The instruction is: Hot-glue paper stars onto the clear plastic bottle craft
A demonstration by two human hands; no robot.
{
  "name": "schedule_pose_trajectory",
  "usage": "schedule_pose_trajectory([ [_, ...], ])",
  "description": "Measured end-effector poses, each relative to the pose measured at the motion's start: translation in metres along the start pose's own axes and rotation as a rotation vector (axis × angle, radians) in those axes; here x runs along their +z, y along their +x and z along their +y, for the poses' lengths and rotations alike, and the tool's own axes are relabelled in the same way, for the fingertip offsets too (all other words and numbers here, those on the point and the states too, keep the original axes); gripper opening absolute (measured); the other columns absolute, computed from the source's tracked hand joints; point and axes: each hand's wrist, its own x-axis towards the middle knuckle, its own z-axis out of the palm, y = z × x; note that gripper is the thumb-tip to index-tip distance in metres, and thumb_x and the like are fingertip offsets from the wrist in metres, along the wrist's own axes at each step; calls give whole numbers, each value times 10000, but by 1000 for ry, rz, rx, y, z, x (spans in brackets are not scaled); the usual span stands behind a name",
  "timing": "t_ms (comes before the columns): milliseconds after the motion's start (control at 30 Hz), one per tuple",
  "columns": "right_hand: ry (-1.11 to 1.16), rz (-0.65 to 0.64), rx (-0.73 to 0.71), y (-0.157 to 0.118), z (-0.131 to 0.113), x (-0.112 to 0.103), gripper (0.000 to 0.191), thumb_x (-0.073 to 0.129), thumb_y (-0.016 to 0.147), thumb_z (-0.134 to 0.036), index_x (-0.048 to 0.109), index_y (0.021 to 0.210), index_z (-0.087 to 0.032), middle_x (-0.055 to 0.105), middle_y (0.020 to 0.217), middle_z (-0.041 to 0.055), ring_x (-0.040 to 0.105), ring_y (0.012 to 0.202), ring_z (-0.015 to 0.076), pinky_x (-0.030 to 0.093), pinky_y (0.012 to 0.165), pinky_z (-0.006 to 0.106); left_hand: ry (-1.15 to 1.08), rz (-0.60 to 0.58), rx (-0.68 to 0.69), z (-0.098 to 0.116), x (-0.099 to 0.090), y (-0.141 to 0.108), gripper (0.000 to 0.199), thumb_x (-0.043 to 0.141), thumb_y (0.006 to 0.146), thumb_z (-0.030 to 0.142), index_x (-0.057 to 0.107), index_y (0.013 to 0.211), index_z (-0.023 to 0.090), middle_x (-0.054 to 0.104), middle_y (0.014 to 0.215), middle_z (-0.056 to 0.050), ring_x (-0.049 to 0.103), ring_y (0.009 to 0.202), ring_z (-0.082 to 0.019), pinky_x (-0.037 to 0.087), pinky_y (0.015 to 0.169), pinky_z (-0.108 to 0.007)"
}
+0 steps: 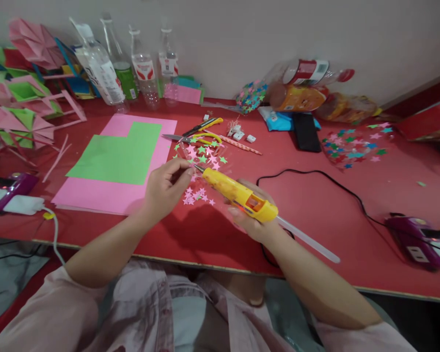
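My right hand (pixel 250 215) is wrapped round a yellow hot glue gun (pixel 238 193), with a long clear glue stick (pixel 310 239) jutting from its back. The gun's metal nozzle points left, right at the fingertips of my left hand (pixel 168 188). There the thumb and forefinger pinch together; whatever is between them is too small to make out. Beneath and around the nozzle lie pink and green paper stars (pixel 196 195). Left of my left hand, green paper (pixel 121 154) rests on larger pink sheets (pixel 91 195).
Scissors (pixel 192 139), a yellow cutter (pixel 203 127) and a striped straw (pixel 238 143) lie behind the stars. Plastic bottles (pixel 143 73) stand along the wall. A black phone (pixel 306 132) is at back right. A black cord (pixel 315 172) runs to a purple power strip (pixel 418 242).
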Motion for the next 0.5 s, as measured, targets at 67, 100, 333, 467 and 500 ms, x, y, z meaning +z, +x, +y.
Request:
schedule_pose_trajectory([
  [67,11,-3,33,-1,-1,1,276,554,872,-481,521,776,-224,551,710,15,556,610,138,463,475,263,-5,-9,8,0,0,-1,98,527,836,182,567,746,185,479,560,67,416,466,-47,355,467,-169],
  [100,15,-6,44,-1,-2,1,274,557,871,-478,521,776,-224,549,698,11,540,590,131,448,462,258,-7,-12,11,-1,0,-1,98,529,839,185,572,752,185,487,568,66,422,474,-47,360,474,-169],
  [333,-34,-26,10,1,-4,-2,266,535,883,-454,516,741,-230,504,649,-3,484,543,128,413,469,285,5,-13,18,-2,1,-2,97,529,843,185,595,771,187,517,592,58,458,510,-52,373,493,-172],
  [467,-77,-34,8,2,-5,-4,287,514,886,-464,500,723,-228,503,648,3,503,564,138,419,483,293,0,-6,7,-1,1,-2,97,533,841,192,579,756,189,484,564,66,423,473,-49,348,462,-174],
  [500,-85,-33,12,2,-5,-4,289,508,889,-463,494,721,-228,504,649,3,506,566,137,423,487,294,0,-4,5,-1,1,-2,99,533,841,191,572,749,190,472,555,68,414,465,-48,343,457,-175],
])
